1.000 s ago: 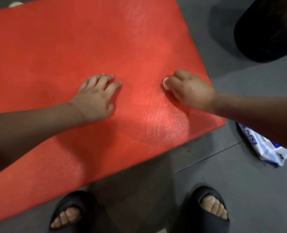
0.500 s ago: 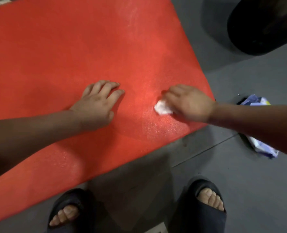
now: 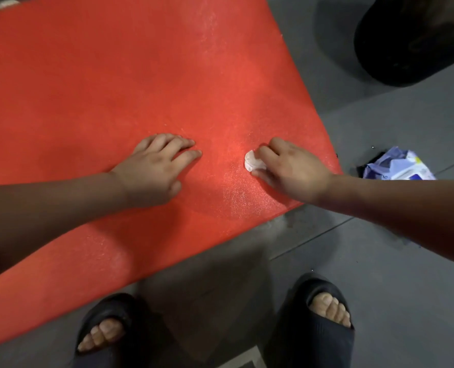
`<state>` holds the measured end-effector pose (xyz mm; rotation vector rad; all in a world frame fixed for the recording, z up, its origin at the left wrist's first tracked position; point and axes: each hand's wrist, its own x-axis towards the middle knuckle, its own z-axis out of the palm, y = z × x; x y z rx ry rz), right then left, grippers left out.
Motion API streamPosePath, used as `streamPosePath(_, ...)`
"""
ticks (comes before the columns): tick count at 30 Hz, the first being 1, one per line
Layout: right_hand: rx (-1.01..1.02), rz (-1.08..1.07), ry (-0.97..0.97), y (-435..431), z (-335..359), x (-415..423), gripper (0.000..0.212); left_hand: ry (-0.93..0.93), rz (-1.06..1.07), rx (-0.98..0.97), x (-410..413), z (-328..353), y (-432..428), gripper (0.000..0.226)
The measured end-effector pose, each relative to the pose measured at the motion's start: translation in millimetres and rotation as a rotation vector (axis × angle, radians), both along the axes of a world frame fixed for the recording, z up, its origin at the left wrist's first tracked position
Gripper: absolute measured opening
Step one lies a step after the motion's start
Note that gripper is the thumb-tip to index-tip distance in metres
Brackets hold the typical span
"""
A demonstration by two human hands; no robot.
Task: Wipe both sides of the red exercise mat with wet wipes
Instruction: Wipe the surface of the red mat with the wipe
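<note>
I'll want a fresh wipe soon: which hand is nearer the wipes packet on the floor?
Right. The right hand, holding a wipe on the mat near its right edge, is just left of the packet. The left hand rests farther left, mid-mat.

A grey tiled floor [image 3: 380, 261] shows a left black slide [image 3: 109, 306] and a right black slide [image 3: 305, 335], both open-toed, at its bottom edge. A large dark rounded object [image 3: 411, 41] fills the floor's top right corner.

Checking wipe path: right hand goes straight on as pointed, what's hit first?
Likely the left hand, flat on the red mat; only bare mat between it and the wipe in the right hand.
</note>
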<state>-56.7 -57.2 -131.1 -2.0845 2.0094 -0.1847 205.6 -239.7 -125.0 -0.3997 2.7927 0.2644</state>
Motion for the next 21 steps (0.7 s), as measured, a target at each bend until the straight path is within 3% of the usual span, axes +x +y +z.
streamPosePath(4, -0.010, -0.001, -0.069, 2, 0, 25, 0.017, -0.003, 0.005, -0.002, -1, 0, 0, 0.073)
streamPosePath(11, 0.028, 0.544, -0.114, 47, -3, 72, 0.020, -0.006, 0.009, 0.007, 2, -2, -1, 0.074)
streamPosePath(13, 0.029, 0.485, -0.111, 37, 0, 48, 0.023, -0.014, 0.007, 0.002, 3, -4, -2, 0.074)
streamPosePath(17, 0.016, 0.142, -0.031, 27, 10, -14, 0.030, -0.014, -0.005, 0.005, 4, -5, -4, 0.074)
streamPosePath(21, 0.039, 0.072, -0.115, 51, 9, 9, 0.034, -0.013, -0.015, 0.004, 5, -6, -6, 0.074)
